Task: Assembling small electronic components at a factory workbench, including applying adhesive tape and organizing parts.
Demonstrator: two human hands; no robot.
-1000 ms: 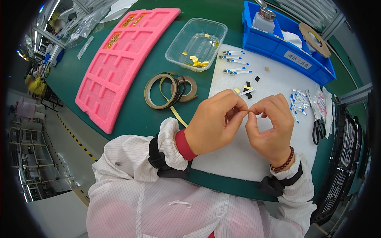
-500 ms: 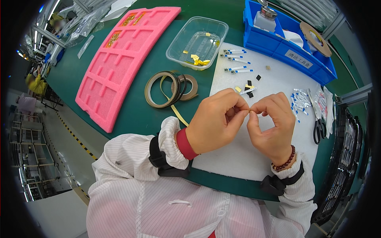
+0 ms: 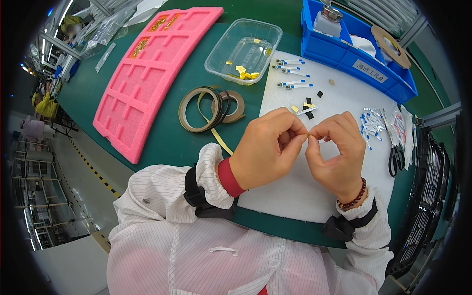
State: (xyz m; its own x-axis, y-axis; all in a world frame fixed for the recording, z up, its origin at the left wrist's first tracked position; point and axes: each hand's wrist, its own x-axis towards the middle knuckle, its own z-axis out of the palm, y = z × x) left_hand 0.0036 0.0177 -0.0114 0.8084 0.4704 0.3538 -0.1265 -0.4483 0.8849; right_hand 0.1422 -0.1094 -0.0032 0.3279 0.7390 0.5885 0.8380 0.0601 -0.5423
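Over the white work sheet (image 3: 314, 196) my left hand (image 3: 265, 147) and my right hand (image 3: 339, 152) meet fingertip to fingertip. Each is closed in a pinch of thumb and forefinger. Whatever sits between the tips is too small and covered to name. Just beyond them lie several small black pads (image 3: 320, 94), yellowish backing pieces (image 3: 294, 108) and one silvery strip (image 3: 307, 111). Farther off, several flex cables (image 3: 297, 86) with blue ends rest in short rows. To the right of my right hand is a loose pile of blue-and-white strips (image 3: 372, 123).
Tape rolls (image 3: 200, 110) lie left of my hands, with a clear plastic tub (image 3: 244, 51) behind them. A pink foam tray (image 3: 147, 83) stands farther left. A blue bin (image 3: 359, 51) holds a bottle and a tape roll. Black-handled scissors (image 3: 395, 160) lie at right.
Both hands keep their fingertip pinch in almost the same place. The whole view has shifted very slightly; nothing on the table has visibly been moved.
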